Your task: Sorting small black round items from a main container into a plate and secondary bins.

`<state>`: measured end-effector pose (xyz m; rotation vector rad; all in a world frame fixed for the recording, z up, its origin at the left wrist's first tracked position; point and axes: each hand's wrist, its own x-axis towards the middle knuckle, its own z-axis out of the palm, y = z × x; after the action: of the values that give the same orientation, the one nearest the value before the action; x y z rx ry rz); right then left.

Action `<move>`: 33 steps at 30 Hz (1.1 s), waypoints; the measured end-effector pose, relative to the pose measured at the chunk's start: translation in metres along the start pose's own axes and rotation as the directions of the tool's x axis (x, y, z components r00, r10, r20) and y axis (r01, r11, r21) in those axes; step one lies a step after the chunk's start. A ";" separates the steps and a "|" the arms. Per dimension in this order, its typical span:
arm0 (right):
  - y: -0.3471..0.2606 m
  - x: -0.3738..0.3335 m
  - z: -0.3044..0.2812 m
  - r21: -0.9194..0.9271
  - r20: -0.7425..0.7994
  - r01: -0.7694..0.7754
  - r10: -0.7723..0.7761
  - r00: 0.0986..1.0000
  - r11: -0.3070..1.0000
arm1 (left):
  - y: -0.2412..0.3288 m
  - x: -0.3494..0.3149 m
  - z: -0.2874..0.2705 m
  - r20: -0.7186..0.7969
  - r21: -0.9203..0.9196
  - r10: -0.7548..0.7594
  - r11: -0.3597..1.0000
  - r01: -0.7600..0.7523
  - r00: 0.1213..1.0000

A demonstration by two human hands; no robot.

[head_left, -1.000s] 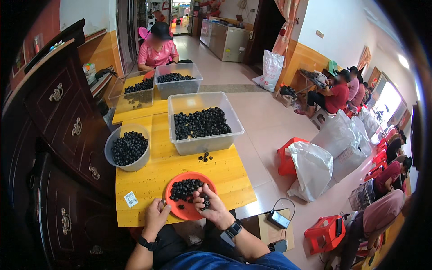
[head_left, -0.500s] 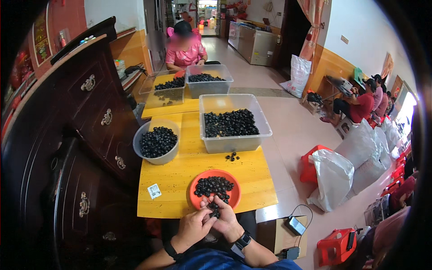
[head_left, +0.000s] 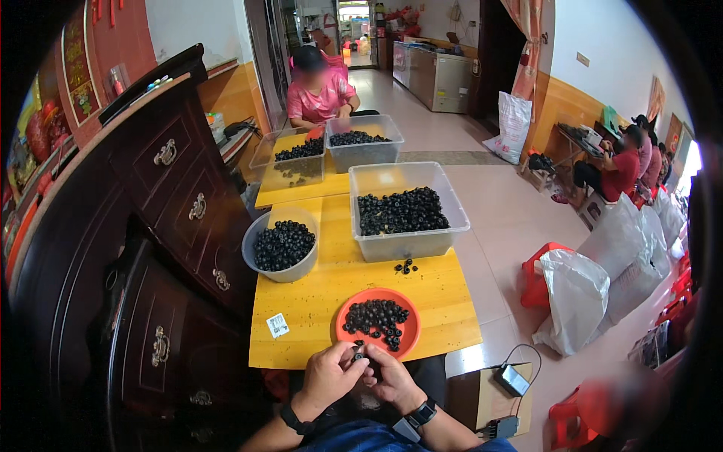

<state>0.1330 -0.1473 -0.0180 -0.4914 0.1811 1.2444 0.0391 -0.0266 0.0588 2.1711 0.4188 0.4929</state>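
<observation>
Just off the near rim of a shallow orange plate (head_left: 413,337), my two hands meet, fingertips together. Between them sits a small black ring-shaped piece (head_left: 359,357) with a hole in its middle. My left hand (head_left: 329,378) pinches it with thumb and forefinger, and my right hand (head_left: 395,383) closes on it from the other side. My right palm is partly hidden, so I cannot tell whether more pieces lie there. Many similar black pieces (head_left: 373,316) are heaped in the plate, with a few spread toward its near side.
Beyond the plate, a clear rectangular bin (head_left: 410,250) and a round tub (head_left: 280,276) hold black pieces on the yellow table (head_left: 309,331). Loose pieces (head_left: 406,267) lie before the bin. A dark drawer cabinet (head_left: 177,226) borders the left. Another person (head_left: 324,98) sits across.
The view has turned slightly left, so the table appears farther right. My hands have drawn back from over the plate's near rim, and the black piece between my fingertips shows more plainly.
</observation>
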 end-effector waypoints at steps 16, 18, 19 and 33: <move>-0.010 -0.006 0.009 -0.038 0.168 -0.040 0.046 0.985 0.998 | -0.009 0.001 0.012 0.007 -0.279 0.003 0.960 -0.001 1.000; -0.011 -0.006 0.007 -0.090 0.199 -0.010 0.028 0.980 0.996 | 0.007 0.000 0.010 -0.030 -0.342 0.005 0.939 -0.015 1.000; -0.011 -0.005 0.004 -0.096 0.222 0.009 0.012 0.975 0.995 | 0.003 -0.002 0.010 -0.027 -0.342 0.004 0.940 -0.013 1.000; 0.002 -0.004 0.009 0.094 0.132 0.165 -0.177 0.975 0.982 | -0.010 0.006 0.021 -0.204 0.069 0.313 0.950 -0.305 0.928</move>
<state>0.1286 -0.1461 -0.0087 -0.3390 0.0690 1.0936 0.0531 -0.0323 0.0401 2.2379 0.1979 0.9054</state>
